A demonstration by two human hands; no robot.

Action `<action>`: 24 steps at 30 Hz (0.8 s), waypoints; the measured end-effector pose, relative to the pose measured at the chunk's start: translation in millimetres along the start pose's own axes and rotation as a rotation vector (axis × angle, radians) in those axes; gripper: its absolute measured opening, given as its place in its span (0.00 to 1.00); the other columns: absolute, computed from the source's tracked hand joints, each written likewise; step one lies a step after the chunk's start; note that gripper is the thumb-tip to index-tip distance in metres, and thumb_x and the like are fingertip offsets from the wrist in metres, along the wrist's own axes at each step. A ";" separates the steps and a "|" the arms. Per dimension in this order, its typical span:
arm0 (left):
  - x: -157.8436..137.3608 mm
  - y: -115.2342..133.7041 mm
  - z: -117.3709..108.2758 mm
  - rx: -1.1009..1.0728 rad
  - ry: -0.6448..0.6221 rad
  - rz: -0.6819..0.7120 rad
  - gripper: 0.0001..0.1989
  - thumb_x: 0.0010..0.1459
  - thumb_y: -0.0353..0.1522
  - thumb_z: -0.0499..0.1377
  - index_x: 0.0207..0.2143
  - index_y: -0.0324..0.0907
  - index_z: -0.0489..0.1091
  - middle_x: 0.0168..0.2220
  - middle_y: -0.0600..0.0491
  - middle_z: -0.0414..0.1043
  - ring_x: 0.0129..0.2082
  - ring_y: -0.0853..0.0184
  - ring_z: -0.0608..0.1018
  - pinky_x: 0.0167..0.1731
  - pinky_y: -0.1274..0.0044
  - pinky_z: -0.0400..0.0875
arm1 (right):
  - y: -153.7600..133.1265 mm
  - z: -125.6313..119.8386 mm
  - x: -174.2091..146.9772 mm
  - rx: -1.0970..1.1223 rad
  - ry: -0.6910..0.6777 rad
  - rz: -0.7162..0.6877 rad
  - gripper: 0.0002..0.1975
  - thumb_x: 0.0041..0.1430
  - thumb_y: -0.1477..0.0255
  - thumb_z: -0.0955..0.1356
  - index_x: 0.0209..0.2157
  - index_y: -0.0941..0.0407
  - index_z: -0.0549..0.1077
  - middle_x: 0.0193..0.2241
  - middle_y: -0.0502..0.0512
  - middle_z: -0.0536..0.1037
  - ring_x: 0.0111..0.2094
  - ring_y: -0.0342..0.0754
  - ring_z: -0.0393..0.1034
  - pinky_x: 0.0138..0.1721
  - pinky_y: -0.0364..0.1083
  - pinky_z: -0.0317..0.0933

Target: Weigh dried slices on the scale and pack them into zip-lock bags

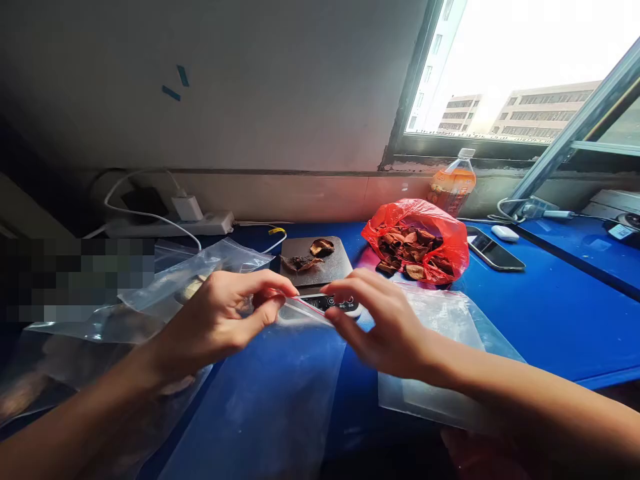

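Note:
Between both hands hangs a clear zip bag (280,393) with a red line along its top edge. My left hand (230,313) pinches one end of that edge between thumb and fingers. At the other end, my right hand (375,320) has its thumb and fingertips closed on the rim. Just behind the hands is a digital kitchen scale (295,247), its button panel partly hidden by the bag's edge and fingers. Two dark dried pieces (320,247) lie on its plate. To the right, a red plastic bag (375,223) stands open, full of brown dried pieces.
Clear bags (150,287), some with pale contents, lie at left. More flat clear bags (435,393) lie under my right forearm. A phone (495,250), a white earphone case (505,233) and an orange-labelled bottle (454,181) are at back right; a power strip (215,223) runs along the wall.

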State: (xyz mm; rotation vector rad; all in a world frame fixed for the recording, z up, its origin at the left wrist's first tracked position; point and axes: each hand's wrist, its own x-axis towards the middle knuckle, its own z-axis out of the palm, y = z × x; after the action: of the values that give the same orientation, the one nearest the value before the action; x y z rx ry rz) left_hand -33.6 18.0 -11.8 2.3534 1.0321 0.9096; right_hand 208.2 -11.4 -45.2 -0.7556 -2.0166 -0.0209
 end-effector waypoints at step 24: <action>-6.1 -3.1 11.3 0.207 -0.070 0.701 0.14 0.63 0.22 0.57 0.50 0.40 0.69 0.28 0.54 0.76 0.24 0.69 0.73 0.27 0.78 0.70 | 9.6 33.2 -13.7 -0.061 -0.010 -0.100 0.05 0.65 0.75 0.66 0.35 0.54 0.65 0.27 0.50 0.73 0.27 0.43 0.67 0.28 0.41 0.59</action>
State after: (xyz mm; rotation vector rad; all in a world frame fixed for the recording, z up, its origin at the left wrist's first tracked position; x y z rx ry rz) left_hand -30.2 14.2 -24.0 2.9620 0.2570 0.9658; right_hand 192.3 -0.3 -76.9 -0.6931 -2.0697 -0.1375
